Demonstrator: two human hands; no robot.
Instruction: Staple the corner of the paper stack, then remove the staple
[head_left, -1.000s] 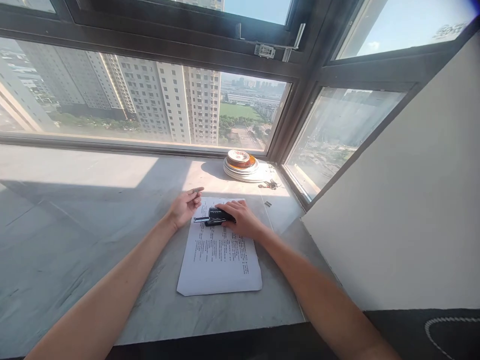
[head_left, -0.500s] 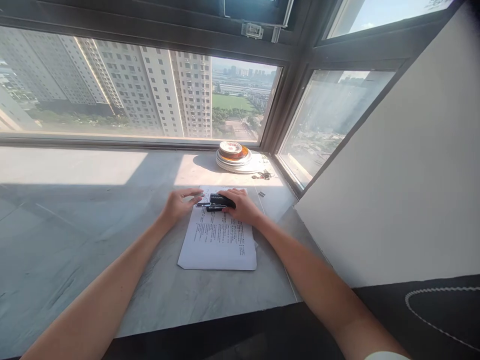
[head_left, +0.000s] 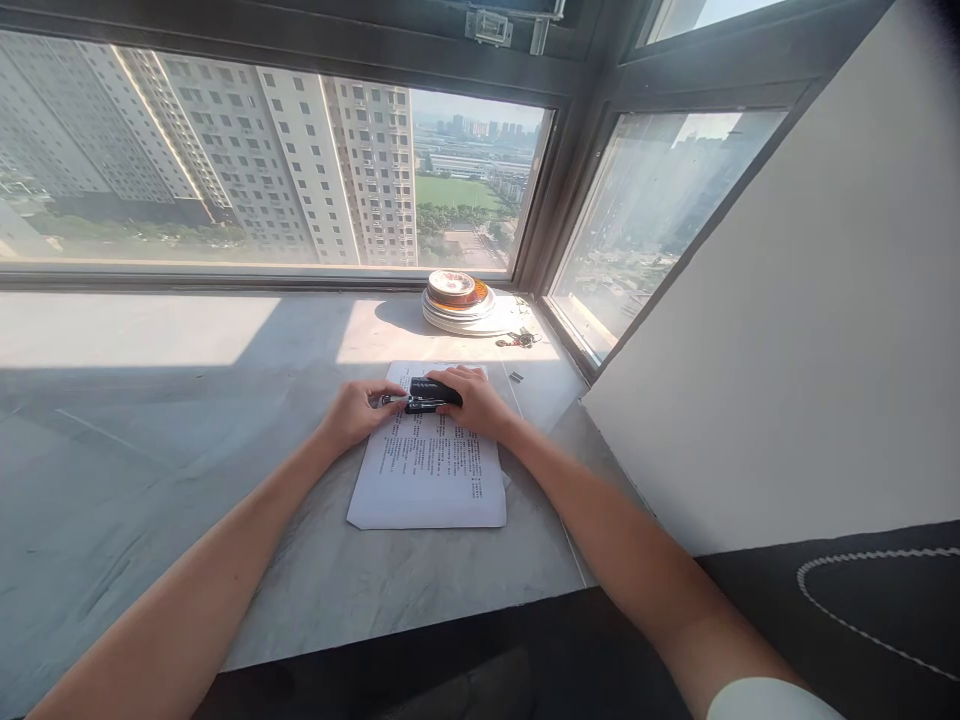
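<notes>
A black stapler (head_left: 435, 392) lies over the upper part of a stack of printed sheets (head_left: 427, 500). My right hand (head_left: 474, 400) is wrapped round its right end, fingers over the top and thumb at the near side. My left hand (head_left: 361, 410) pinches at the stapler's left end, thumb and forefinger close together by its metal rail. A small silvery piece shows between those fingers, too small to tell apart from the rail. The stapler's top and base stand apart at the left end.
Small grey staple strips (head_left: 516, 377) lie right of the papers. Beyond them are keys (head_left: 519, 340) and a stack of plates (head_left: 457, 325) near the window corner. A white wall (head_left: 810, 350) bounds the right side of the marble sill (head_left: 187, 450).
My left hand has moved closer to the stapler's left end. The metal rail that stuck out leftward now shows less. My view has tilted down slightly.
</notes>
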